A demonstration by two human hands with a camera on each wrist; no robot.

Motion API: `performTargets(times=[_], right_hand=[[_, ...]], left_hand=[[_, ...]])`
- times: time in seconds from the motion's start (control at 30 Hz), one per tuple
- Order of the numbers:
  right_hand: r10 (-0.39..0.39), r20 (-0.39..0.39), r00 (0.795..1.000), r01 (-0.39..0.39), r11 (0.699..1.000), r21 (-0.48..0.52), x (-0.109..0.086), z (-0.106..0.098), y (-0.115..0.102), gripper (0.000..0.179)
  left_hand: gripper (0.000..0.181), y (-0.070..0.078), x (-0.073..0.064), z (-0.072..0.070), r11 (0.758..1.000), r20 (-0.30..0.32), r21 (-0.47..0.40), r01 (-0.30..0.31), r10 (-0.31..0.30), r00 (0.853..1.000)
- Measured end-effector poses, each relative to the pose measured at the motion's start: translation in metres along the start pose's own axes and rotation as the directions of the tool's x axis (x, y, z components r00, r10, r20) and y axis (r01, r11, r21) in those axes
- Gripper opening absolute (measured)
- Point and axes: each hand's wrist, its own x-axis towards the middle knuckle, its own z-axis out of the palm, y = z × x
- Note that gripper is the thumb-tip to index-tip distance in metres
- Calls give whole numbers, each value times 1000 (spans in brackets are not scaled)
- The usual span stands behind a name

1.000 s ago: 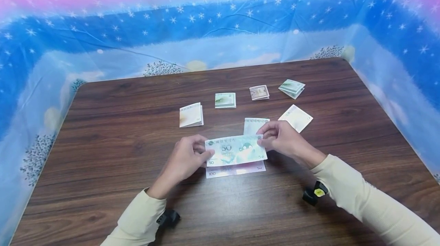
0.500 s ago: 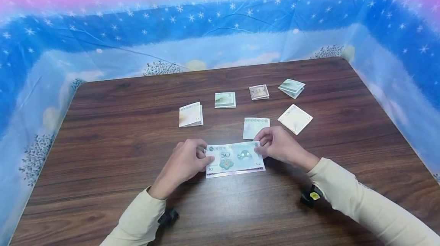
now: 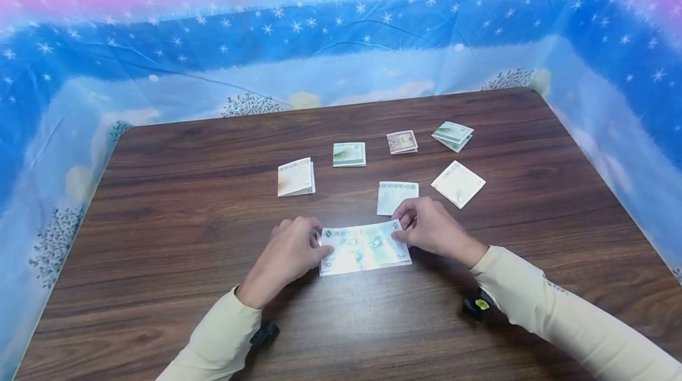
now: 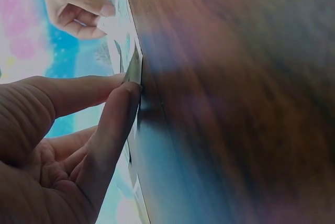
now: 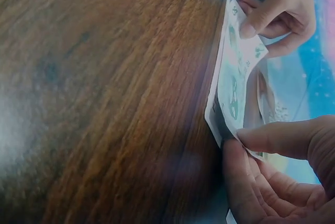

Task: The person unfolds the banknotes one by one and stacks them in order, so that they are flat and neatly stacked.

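Note:
A pale green 50 banknote [image 3: 362, 248] lies over a pinkish banknote, of which only a thin strip shows along the front edge. My left hand [image 3: 290, 254] pinches the 50 note's left end between thumb and fingers. At its right end my right hand [image 3: 430, 228] pinches the upper corner. In the right wrist view, the green banknote [image 5: 235, 77] bows upward at the end held by the right fingers [image 5: 272, 135], with a gap above the note beneath. Just beyond the right fingertips is a folded pale banknote [image 3: 395, 196].
Farther back lie several folded banknotes: a cream one [image 3: 295, 177], a green one [image 3: 348, 155], a brown one [image 3: 402, 142], another green one [image 3: 452, 135] and a tilted pale one [image 3: 458, 184]. A snowflake-patterned cloth [image 3: 341, 32] surrounds the wooden table [image 3: 186, 191].
Both hands have lowered the 50 banknote toward me, so it now covers nearly all of the pink 100 banknote. The folded notes have stayed in place.

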Motion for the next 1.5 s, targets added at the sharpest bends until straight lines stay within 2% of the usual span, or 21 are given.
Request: performTargets(times=[0.37, 0.77, 0.93, 1.13, 1.3, 1.5], right_hand=[[-18, -12, 1000, 17, 996, -86, 0, 0, -1, 23], [-20, -56, 998, 10, 985, -174, -1, -2, 2, 32], [-8, -71, 997, -2, 991, -136, -1, -7, 4, 33], [12, -143, 990, -21, 998, -57, 2, -20, 9, 28], [50, -181, 982, -62, 996, -64, 9, -28, 16, 29], [90, -182, 979, -108, 990, -89, 16, -32, 22, 39]], left_hand=[[40, 1, 1, 0, 997, -4, 75, 23, -22, 1000], [39, 1, 1, -1, 998, 21, 58, 24, -26, 999], [36, 2, -1, -3, 998, -9, 64, -12, 13, 1000], [28, 1, -4, -7, 998, -59, 30, -62, 64, 996], [27, 1, -6, -7, 998, -63, -3, -70, 70, 996], [24, 0, -6, -7, 996, -69, -40, -79, 76, 995]])
